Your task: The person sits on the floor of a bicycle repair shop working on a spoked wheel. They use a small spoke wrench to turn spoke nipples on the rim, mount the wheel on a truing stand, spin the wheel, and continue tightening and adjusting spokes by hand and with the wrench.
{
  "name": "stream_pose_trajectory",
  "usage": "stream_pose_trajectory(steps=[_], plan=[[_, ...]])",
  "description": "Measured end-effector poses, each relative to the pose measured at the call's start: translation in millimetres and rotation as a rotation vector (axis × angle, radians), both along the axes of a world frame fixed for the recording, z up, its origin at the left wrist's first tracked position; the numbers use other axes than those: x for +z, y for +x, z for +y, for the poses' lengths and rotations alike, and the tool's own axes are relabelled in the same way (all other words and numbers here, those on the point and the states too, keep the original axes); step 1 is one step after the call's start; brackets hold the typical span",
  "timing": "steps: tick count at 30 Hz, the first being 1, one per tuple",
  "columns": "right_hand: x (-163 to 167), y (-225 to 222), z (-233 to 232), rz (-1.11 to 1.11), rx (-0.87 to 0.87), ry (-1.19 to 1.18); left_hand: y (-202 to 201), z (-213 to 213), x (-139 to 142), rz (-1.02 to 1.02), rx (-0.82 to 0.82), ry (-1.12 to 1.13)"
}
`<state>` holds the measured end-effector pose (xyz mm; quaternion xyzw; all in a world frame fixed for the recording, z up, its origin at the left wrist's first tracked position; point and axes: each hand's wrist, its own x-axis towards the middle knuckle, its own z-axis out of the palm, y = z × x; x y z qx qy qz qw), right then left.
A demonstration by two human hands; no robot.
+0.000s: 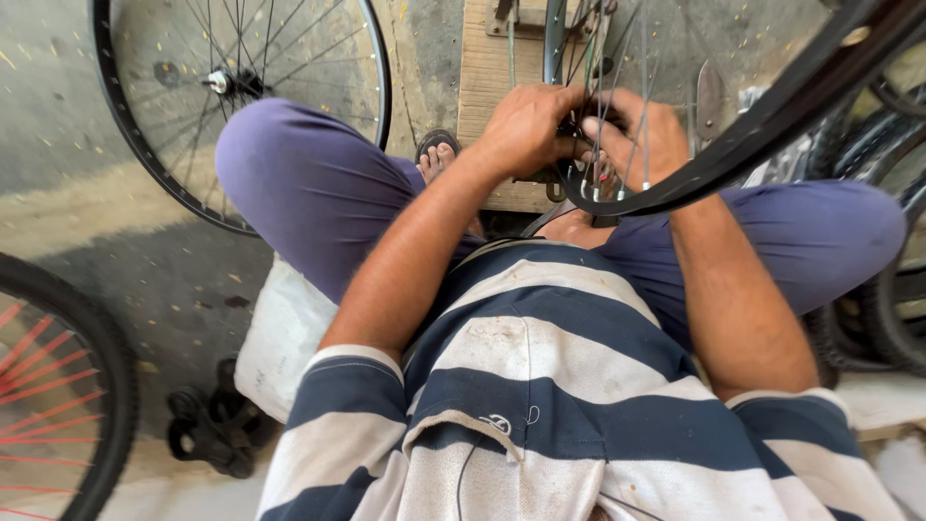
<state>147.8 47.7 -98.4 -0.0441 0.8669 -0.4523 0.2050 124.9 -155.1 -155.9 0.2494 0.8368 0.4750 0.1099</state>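
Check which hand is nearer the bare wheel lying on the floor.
Left. The left hand is at the spokes of the rim on the lap, on the bare wheel's side; the right hand sits further away across the rim.

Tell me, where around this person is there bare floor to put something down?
Bare concrete floor lies between the spoked silver-hubbed wheel and the red-spoked wheel. Crowded: both hands at the black rim over the wooden stand.

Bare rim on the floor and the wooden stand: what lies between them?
In the head view, the person's purple-clad left knee and a sandalled foot lie between the bare rim and the wooden stand.
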Motion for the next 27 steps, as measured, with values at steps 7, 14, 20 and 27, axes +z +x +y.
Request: stream_pose_trajectory(steps=[7, 14, 20, 27], plan=[[-6.0, -22.9, 4.9, -0.179, 0.085, 0.123, 0.8, 26.9, -13.3, 0.100, 0.200, -0.149], [-7.0, -31.4, 12.5, -0.187, 0.088, -0.019, -0.4, -3.9, 43.3, 0.069, 0.267, 0.004], [-13.5, -30.4, 21.9, 0.261, 0.073, -0.059, 31.3, 1.8, 143.9, 0.046, 0.277, 0.324], [4.9, -24.0, 34.7, -0.119, 0.002, -0.206, 37.4, -10.5, 182.3, 0.210, 0.029, 0.294]])
